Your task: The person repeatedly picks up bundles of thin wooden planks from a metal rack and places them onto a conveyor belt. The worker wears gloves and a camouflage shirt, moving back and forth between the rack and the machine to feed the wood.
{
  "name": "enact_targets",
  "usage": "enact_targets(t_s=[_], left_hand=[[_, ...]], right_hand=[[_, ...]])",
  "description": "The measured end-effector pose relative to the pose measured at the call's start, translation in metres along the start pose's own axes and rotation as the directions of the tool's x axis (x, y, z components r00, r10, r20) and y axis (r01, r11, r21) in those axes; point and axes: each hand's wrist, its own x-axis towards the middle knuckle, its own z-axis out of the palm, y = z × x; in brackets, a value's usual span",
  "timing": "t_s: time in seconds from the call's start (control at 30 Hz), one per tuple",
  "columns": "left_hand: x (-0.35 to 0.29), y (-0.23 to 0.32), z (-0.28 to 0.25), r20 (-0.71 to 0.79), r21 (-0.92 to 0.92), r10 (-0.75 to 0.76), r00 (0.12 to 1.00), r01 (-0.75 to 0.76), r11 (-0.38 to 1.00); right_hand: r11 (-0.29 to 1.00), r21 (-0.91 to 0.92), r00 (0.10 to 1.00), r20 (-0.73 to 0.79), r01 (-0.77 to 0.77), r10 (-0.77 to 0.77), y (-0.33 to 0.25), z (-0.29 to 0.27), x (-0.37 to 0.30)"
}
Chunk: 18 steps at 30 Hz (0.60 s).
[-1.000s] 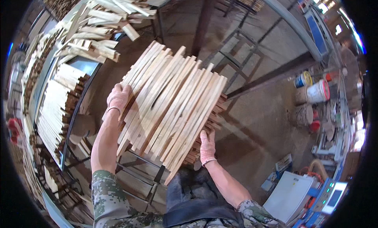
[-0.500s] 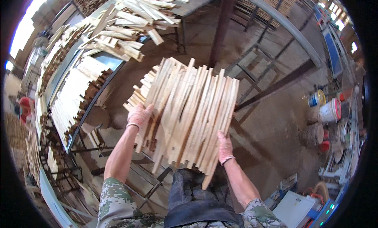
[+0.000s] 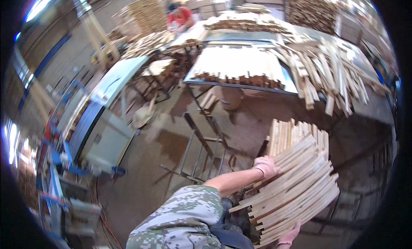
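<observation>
A wide layer of pale wooden strips (image 3: 296,184), lying side by side with uneven ends, is pressed between my two hands at the lower right. My left hand (image 3: 266,166), in a pinkish glove, is closed on the layer's left edge. At the opposite, near edge is my gloved right hand (image 3: 289,237), partly hidden by the strips, with its fingers against them. Just beyond the held layer shows a stack of shorter-looking strips (image 3: 296,134); what supports it is hidden.
Ahead stands a metal-topped table (image 3: 223,83) with a row of strips (image 3: 236,64) and a loose heap of strips (image 3: 322,73). A person in red (image 3: 183,18) is at the far side. Machinery (image 3: 64,163) lines the left. A metal frame (image 3: 201,141) stands on the floor nearby.
My view has swung left, so the table and the person now lie ahead. The held strips appear lower right and slanted, still between both hands.
</observation>
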Motion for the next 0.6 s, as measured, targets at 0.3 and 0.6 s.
enact_targets(t_s=[0.3,0.6], left_hand=[[-0.023,0.032,0.029,-0.269,-0.014,-0.084,0.960,0.083,0.996],[-0.036,0.020,0.024,-0.229,-0.005,-0.116,0.966,0.117,0.993]], right_hand=[[0.967,-0.218,0.970,-0.231,-0.130,0.079,-0.052,0.098,-0.066],[0.895,-0.447,0.993,-0.104,-0.003,-0.048,-0.024,-0.026,0.011]])
